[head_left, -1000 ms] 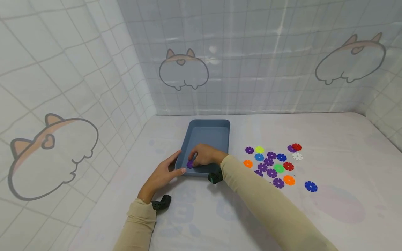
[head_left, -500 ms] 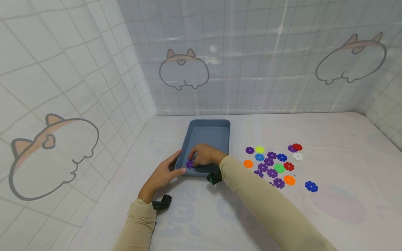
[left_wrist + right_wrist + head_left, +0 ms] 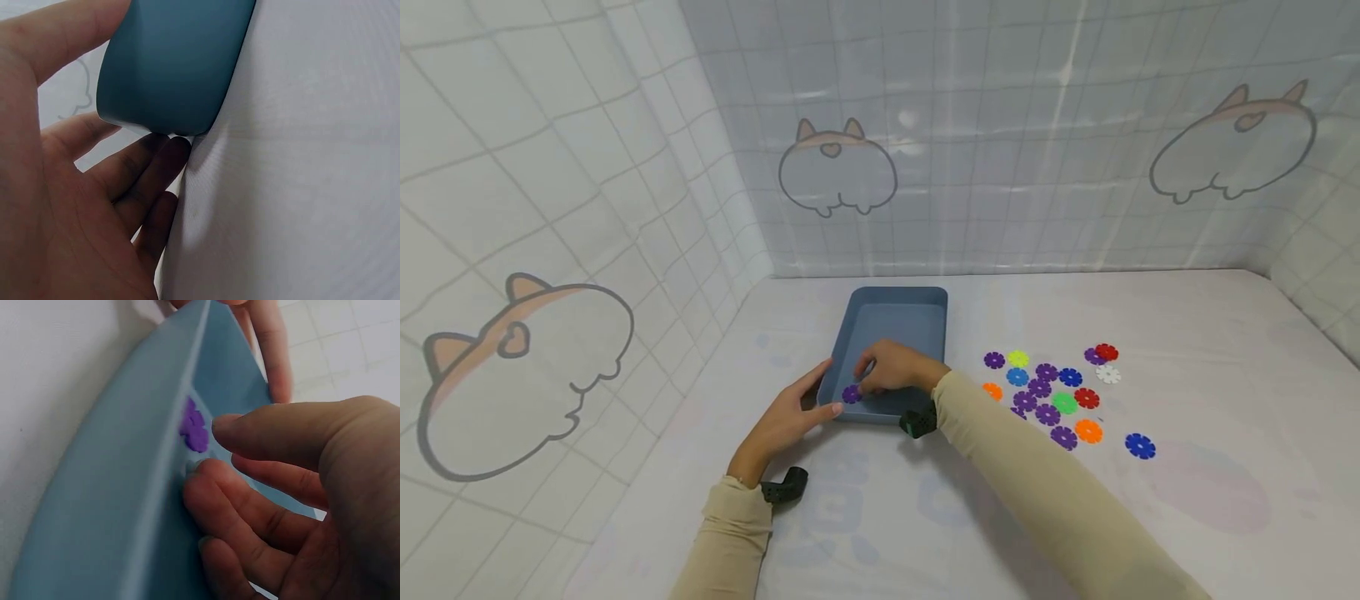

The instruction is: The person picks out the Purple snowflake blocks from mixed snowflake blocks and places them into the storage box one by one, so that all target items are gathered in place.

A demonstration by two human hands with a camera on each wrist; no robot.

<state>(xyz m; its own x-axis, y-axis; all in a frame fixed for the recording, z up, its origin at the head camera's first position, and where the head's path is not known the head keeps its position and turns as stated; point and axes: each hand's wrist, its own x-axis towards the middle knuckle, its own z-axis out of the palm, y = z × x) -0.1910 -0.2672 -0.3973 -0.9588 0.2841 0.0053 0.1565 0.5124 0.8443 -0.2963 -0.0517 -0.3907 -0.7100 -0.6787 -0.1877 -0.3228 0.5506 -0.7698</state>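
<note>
In the head view a blue-grey tray (image 3: 901, 320) lies on the left part of the table. My left hand (image 3: 786, 418) grips its near left corner, thumb at the rim and fingers along the outer side. The left wrist view has those fingertips against the lower edge of the tray wall (image 3: 172, 69). A purple snowflake disc (image 3: 851, 393) lies inside the tray's near left corner. Just right of it is my right hand (image 3: 895, 367), fingers loosely bent. Seen from the right wrist, a small gap separates the thumb from the purple disc (image 3: 196, 432).
Right of the tray, several loose snowflake discs (image 3: 1048, 414) in purple, blue, red, orange, green, yellow and white are scattered on the white cloth. One blue disc (image 3: 1140, 446) lies apart. Tiled-pattern sheets (image 3: 1000, 167) hang behind and on the left.
My right hand has let go of the purple disc and drawn slightly right and up from it. The disc stays in the tray corner. The left hand keeps its hold on the tray.
</note>
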